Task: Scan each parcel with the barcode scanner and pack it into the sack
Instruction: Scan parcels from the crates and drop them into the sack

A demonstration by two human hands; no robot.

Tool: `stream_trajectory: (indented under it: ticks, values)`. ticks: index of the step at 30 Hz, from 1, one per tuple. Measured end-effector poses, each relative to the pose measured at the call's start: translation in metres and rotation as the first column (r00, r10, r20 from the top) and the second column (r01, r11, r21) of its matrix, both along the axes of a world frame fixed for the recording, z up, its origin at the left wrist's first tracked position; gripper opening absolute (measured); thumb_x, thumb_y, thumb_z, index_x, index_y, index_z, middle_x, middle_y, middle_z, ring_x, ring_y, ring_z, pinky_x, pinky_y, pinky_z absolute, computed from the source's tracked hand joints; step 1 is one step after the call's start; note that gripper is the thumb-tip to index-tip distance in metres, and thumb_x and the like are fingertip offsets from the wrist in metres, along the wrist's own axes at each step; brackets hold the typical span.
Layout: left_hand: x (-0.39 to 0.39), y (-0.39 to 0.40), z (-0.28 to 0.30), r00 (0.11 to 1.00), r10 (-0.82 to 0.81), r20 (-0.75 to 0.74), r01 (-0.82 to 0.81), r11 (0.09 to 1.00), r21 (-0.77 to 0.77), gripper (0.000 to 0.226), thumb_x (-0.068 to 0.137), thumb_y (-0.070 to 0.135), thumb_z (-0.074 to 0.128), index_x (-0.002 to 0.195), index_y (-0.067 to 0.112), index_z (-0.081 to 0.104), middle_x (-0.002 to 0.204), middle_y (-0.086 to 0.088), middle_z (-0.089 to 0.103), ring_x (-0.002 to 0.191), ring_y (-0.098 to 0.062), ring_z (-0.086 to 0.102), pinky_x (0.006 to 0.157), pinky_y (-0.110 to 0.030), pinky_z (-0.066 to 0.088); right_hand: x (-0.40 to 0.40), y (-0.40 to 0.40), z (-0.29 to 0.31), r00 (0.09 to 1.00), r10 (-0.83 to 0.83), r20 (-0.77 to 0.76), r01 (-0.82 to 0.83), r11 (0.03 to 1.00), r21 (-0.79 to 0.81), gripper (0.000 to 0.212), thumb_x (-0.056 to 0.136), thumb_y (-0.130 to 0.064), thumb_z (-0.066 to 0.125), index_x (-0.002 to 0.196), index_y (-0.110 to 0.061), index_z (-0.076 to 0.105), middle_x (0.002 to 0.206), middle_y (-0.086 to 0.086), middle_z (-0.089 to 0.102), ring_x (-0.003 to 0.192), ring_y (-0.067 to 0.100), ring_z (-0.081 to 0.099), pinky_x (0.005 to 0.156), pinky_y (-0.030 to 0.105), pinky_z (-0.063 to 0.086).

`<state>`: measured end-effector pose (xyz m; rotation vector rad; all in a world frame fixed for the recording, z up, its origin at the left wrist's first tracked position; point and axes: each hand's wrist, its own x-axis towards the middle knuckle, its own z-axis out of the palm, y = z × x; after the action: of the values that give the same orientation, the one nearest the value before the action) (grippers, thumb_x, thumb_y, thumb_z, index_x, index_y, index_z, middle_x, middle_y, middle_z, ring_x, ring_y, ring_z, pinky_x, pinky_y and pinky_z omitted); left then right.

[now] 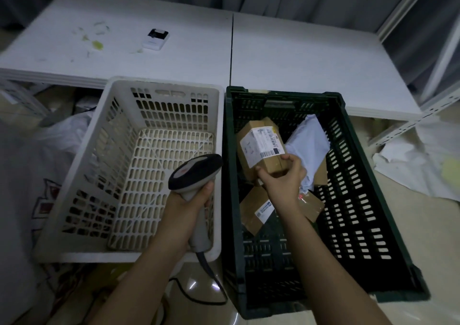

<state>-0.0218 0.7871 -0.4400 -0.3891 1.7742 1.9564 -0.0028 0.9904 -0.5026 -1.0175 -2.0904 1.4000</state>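
Observation:
My right hand (283, 180) grips a brown cardboard parcel (258, 143) by its near end, label side up, above the dark green crate (361, 200). My left hand (191, 200) holds the grey barcode scanner (194, 173) by its handle over the white basket (82, 175), with the scanner head pointing toward the parcel. Under my right arm a second brown parcel (256, 212) with a label lies in the crate. A white soft mailer (311, 145) leans in the crate behind my right hand. The pale sack (25, 180) lies at the far left.
Nothing lies in the white basket. The scanner's cable (206, 292) trails on the floor between the two bins. White tables (298, 58) stand behind, with a small white device (155, 39) on the left one. Crumpled white sheeting (423, 165) lies on the floor at right.

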Motion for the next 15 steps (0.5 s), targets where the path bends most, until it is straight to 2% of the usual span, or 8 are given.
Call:
stream_trajectory:
  ticks: [1,3,5,7,10,13,15]
  values:
    - [0.004,0.000,0.004,1.000,-0.005,-0.011,0.005,1.000,-0.004,0.018,0.086,0.019,0.067,0.104,0.019,0.064,0.076,0.009,0.068,0.064,-0.001,0.066,0.064,-0.023,0.051,0.009,-0.002,0.009,0.999,0.025,-0.024,-0.024,0.999,0.048,0.062,0.072,-0.013,0.082,0.120,-0.021,0.043,0.129,0.002,0.030,0.109,0.006,0.041,0.081,0.004,0.040]
    - [0.013,-0.002,0.012,0.999,-0.011,-0.030,0.010,1.000,-0.011,0.022,0.087,0.018,0.066,0.108,0.015,0.064,0.079,0.005,0.068,0.070,-0.007,0.066,0.068,-0.025,0.052,0.028,-0.003,0.027,0.995,0.076,-0.062,-0.068,0.990,0.125,0.069,0.071,-0.011,0.082,0.127,-0.021,0.043,0.128,-0.003,0.030,0.108,-0.004,0.043,0.090,0.011,0.043]
    - [0.023,-0.006,0.020,0.998,-0.007,-0.056,0.006,1.000,-0.016,0.027,0.087,0.018,0.067,0.113,0.012,0.063,0.087,-0.001,0.068,0.078,-0.014,0.064,0.073,-0.029,0.053,0.046,-0.006,0.044,0.985,0.147,-0.086,-0.125,0.969,0.215,0.072,0.069,-0.013,0.082,0.129,-0.024,0.042,0.129,-0.004,0.034,0.116,0.003,0.043,0.095,0.023,0.044]
    - [0.033,-0.012,0.029,0.997,-0.001,-0.076,0.000,1.000,-0.016,0.034,0.086,0.019,0.068,0.119,0.012,0.062,0.100,-0.006,0.069,0.087,-0.019,0.064,0.081,-0.035,0.053,0.064,-0.008,0.058,0.968,0.226,-0.112,-0.188,0.941,0.280,0.072,0.070,-0.012,0.082,0.129,-0.022,0.043,0.128,-0.001,0.038,0.120,0.009,0.043,0.098,0.027,0.043]
    - [0.050,-0.023,0.043,0.991,0.014,-0.134,-0.015,1.000,-0.008,0.041,0.086,0.017,0.068,0.126,0.014,0.058,0.111,-0.004,0.067,0.099,-0.021,0.064,0.091,-0.038,0.051,0.086,-0.014,0.075,0.929,0.346,-0.129,-0.288,0.897,0.334,0.071,0.070,-0.013,0.082,0.130,-0.018,0.043,0.129,0.001,0.041,0.124,0.012,0.042,0.100,0.021,0.039]
    - [0.065,-0.036,0.056,0.981,0.017,-0.191,-0.019,1.000,-0.013,0.043,0.085,0.017,0.069,0.126,0.009,0.058,0.102,-0.006,0.068,0.089,-0.019,0.065,0.085,-0.036,0.053,0.104,-0.029,0.087,0.891,0.444,-0.099,-0.375,0.841,0.390,0.073,0.070,-0.021,0.078,0.133,-0.010,0.043,0.132,0.004,0.041,0.124,0.000,0.037,0.098,0.005,0.031]
    - [0.075,-0.045,0.064,0.976,0.030,-0.215,-0.034,0.999,-0.017,0.049,0.080,0.024,0.072,0.124,0.008,0.060,0.103,-0.008,0.070,0.089,-0.018,0.065,0.085,-0.036,0.054,0.114,-0.040,0.088,0.880,0.473,-0.035,-0.424,0.817,0.392,0.082,0.069,-0.025,0.076,0.140,-0.008,0.038,0.134,0.005,0.038,0.121,-0.004,0.035,0.094,0.002,0.029]
